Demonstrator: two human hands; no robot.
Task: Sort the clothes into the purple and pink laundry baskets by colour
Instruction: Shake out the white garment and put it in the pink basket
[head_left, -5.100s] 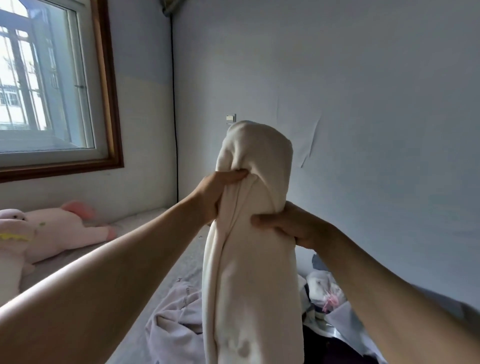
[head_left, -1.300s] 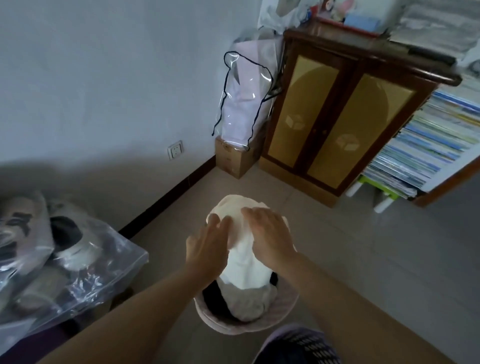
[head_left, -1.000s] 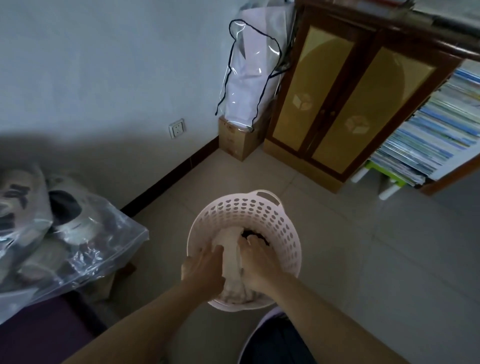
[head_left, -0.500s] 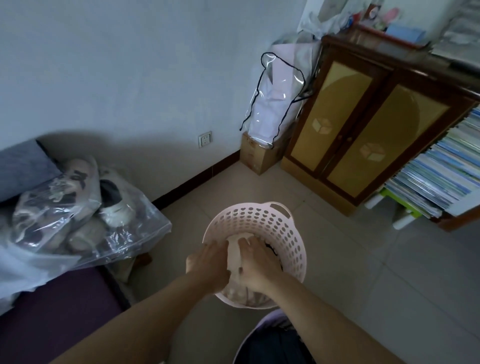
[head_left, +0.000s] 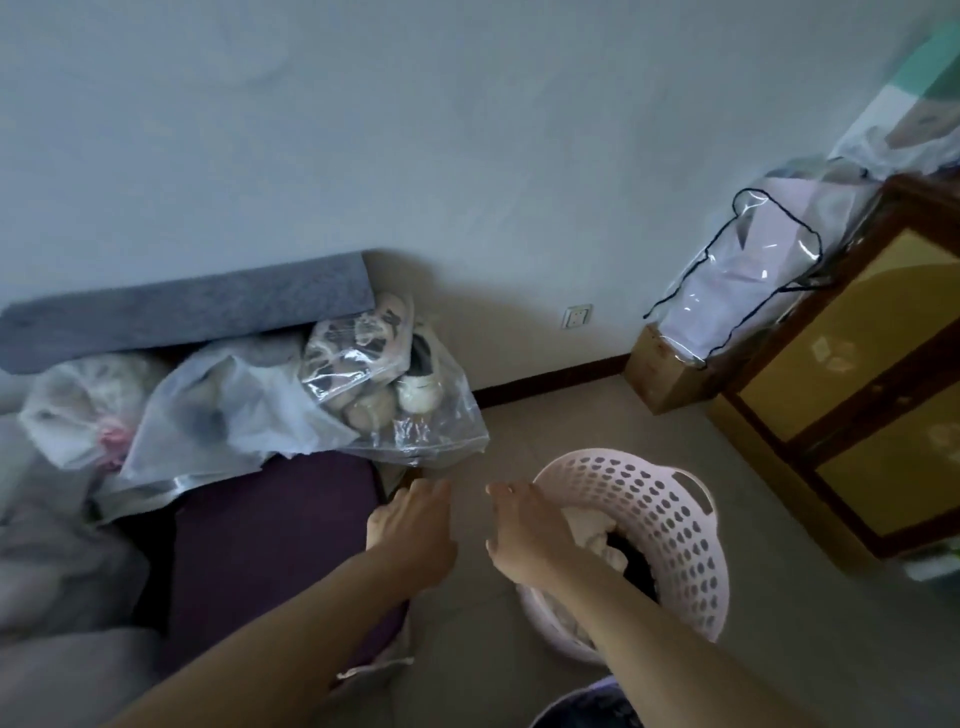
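Note:
The pink laundry basket (head_left: 670, 525) stands on the floor at lower right, with a cream garment (head_left: 592, 535) lying in it on top of darker clothes. My right hand (head_left: 524, 530) hovers over the basket's left rim, fingers loose and empty. My left hand (head_left: 415, 525) hangs to the left of the basket above the floor, also empty with relaxed fingers. The rim of the purple basket (head_left: 587, 706) shows at the bottom edge, holding dark clothes.
A bed with a dark purple sheet (head_left: 270, 535) lies at left, loaded with clear plastic bags (head_left: 311, 405) of soft items and a grey cushion (head_left: 187, 306). A wooden cabinet (head_left: 857, 395) and a cardboard box (head_left: 660, 374) stand at right against the wall.
Both hands have let go of the cream garment, which now lies in the pink basket, and lifted out to the left. The view has swung left toward the bed.

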